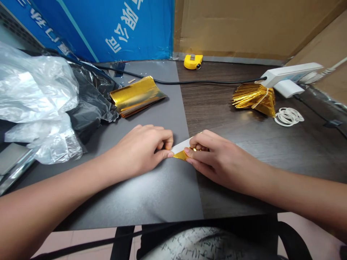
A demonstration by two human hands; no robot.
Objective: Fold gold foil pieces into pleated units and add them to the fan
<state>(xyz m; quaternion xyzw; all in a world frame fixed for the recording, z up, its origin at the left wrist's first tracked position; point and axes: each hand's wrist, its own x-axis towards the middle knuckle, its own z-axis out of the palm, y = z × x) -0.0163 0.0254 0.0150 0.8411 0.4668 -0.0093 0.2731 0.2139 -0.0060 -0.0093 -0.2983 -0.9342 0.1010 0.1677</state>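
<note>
Both of my hands meet at the middle of the table over a small folded piece of gold foil paper (181, 151), white on its back. My left hand (143, 150) is curled, its thumb and fingers pinching the left end of the paper. My right hand (214, 159) is also closed and pinches the right end, hiding most of the paper. The paper rests on a grey mat (151, 195), near the mat's right edge.
A stack of gold foil sheets (137, 95) lies at the back left beside crumpled plastic bags (40, 104). A bound bundle of folded gold pieces (255, 97), white rubber bands (288, 116), a power strip (292, 72) and a yellow tape measure (193, 61) lie at the right and back. Cardboard walls (244, 25) stand behind.
</note>
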